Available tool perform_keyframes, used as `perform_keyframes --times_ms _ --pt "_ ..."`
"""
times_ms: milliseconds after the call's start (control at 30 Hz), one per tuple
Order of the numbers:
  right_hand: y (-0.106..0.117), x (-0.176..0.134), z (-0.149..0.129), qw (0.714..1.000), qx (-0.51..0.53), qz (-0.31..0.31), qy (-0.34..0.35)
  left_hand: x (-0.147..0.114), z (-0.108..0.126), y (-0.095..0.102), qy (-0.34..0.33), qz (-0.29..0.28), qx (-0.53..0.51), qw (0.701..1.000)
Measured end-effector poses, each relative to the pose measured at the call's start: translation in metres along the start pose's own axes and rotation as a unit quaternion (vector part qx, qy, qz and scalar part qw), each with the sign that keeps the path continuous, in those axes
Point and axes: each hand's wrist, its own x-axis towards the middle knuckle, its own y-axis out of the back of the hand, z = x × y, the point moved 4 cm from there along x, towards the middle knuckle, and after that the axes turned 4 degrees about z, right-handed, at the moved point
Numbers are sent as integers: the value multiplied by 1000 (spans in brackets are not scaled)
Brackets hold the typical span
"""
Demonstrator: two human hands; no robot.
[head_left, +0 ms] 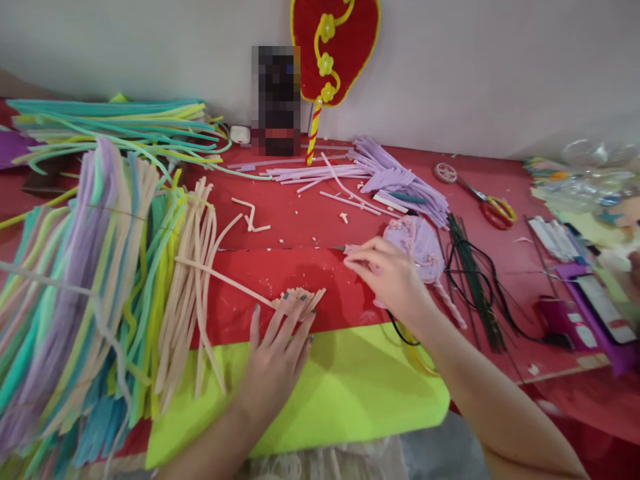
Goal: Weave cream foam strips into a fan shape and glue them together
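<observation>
While our left hand (281, 333) rests, fingers spread, on short beige stems (319, 297) atop the red table (300, 220), our right hand (387, 270) pinches closed beside a lilac piece (420, 250); on what, we cannot tell.

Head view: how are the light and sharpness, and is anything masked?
Head view: light fairly even, with a soft shadow on the yellow-green sheet beside the left hand; head view: pixelation masks a dark upright object at the back; head view: the clear plastic near the right edge looks soft, with pale highlights.
</observation>
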Motion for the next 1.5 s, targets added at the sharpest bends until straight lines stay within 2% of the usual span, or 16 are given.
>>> perform_keyframes --times_ms 100,200,333,500,733,1067,1133,1200,1267,1333,1367,1433,1467,1500 --pt "-10 -22 -15 998 -8 -49 38 -1 0 -2 -3 -3 9 1000" --pt "-20 -30 -22 987 -62 -114 94 -2 1 -5 -3 -15 22 1000" --pt "-27 -23 -28 959 -141 -178 169 -2 2 -8 3 -30 41 999" --pt "-36 -14 -35 931 -173 -227 229 -1 2 -9 -2 -38 58 998" --pt "-42 -7 -33 908 -213 -253 257 2 2 -8 -2 -26 52 998" --pt "-43 0 -38 905 -226 -245 265 2 3 -4 -13 -21 51 998" --pt "-44 2 -39 913 -218 -232 255 2 3 -4 -17 -19 50 998" --pt "-41 6 -39 936 -184 -201 221 1 2 -5 -17 -19 48 999" --pt "-31 10 -38 972 -104 -135 161 0 1 -6 -16 -23 43 999" --pt "-14 10 -36 997 8 -32 75 0 0 -7 -13 -24 36 999" --pt "-5 8 -35 997 63 30 27 -1 0 -8 -13 -25 32 999" --pt "11 -2 -31 977 141 147 -67 -2 0 -8 -10 -25 27 999" --pt "15 -10 -29 962 163 190 -110 -2 -1 -8 -8 -24 25 999" --pt "15 -18 -28 951 179 206 -146 -2 -1 -8 -8 -24 24 999"
